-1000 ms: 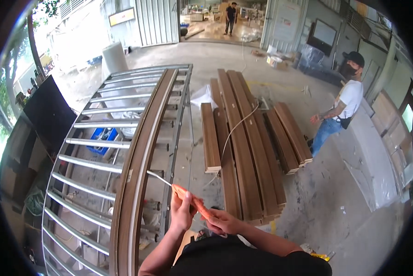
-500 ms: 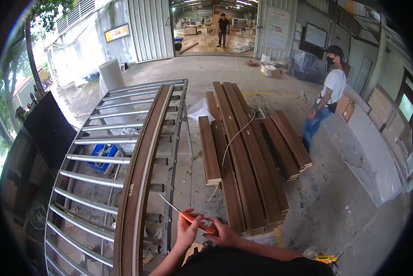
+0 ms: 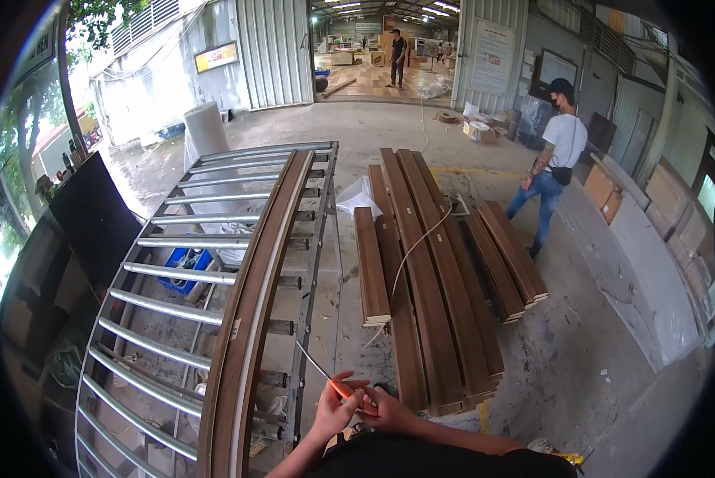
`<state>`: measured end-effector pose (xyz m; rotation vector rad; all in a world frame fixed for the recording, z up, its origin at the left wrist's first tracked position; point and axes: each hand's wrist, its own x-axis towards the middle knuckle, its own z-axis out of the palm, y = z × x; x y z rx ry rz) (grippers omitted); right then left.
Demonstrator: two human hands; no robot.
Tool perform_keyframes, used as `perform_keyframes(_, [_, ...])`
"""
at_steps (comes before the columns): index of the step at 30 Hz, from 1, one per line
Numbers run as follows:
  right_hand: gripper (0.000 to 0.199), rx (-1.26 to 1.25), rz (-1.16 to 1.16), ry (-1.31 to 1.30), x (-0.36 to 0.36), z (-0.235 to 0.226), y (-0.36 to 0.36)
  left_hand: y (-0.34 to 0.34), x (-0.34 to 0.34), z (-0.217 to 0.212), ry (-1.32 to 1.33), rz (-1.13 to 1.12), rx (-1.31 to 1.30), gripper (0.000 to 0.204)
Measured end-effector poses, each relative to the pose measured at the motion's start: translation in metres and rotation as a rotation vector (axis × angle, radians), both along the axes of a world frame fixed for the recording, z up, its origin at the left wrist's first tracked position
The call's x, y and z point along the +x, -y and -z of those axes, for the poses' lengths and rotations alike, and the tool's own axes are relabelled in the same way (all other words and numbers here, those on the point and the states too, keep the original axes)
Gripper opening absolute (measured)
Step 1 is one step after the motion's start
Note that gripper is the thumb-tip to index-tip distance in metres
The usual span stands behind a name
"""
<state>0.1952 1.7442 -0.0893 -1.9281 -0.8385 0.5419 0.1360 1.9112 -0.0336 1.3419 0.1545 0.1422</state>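
A long-shafted screwdriver [image 3: 340, 388] with an orange handle is held in front of me, its thin metal shaft slanting up and left. My left hand [image 3: 333, 413] is closed around the handle, thumb along it. At the handle's rear end, the fingers of my right hand [image 3: 384, 413] are closed on it, hiding part of it. The shaft's tip comes near the edge of the metal roller conveyor [image 3: 171, 311] in the picture. Long brown boards [image 3: 242, 334] with a pale strip lie lengthwise on the rollers.
Brown planks [image 3: 433, 319] are stacked on the floor ahead, a pale hose [image 3: 405, 259] across them. Shorter planks [image 3: 505, 255] lie to their right, near a person in a white shirt [image 3: 563, 143]. A blue crate [image 3: 184, 269] sits under the conveyor. Another person [image 3: 397, 57] stands in the doorway.
The view has shifted slightly, so the scene sits a little to the right. My hands still hold the screwdriver. The white-shirted person has turned away and moved left.
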Motion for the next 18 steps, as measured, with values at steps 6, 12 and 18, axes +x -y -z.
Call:
perform_keyframes(6, [0.061, 0.009, -0.053, -0.035, 0.003, -0.003, -0.001, -0.002, -0.004, -0.001, 0.000, 0.080, -0.010, 0.049])
perform_keyframes(12, [0.068, 0.007, -0.035, -0.061, 0.005, 0.019, -0.002, -0.001, -0.005, -0.006, 0.007, 0.062, -0.089, 0.047])
perform_keyframes(18, [0.073, -0.022, -0.034, -0.091, 0.005, 0.023, -0.003, -0.002, -0.007, -0.013, -0.028, 0.040, -0.141, 0.043])
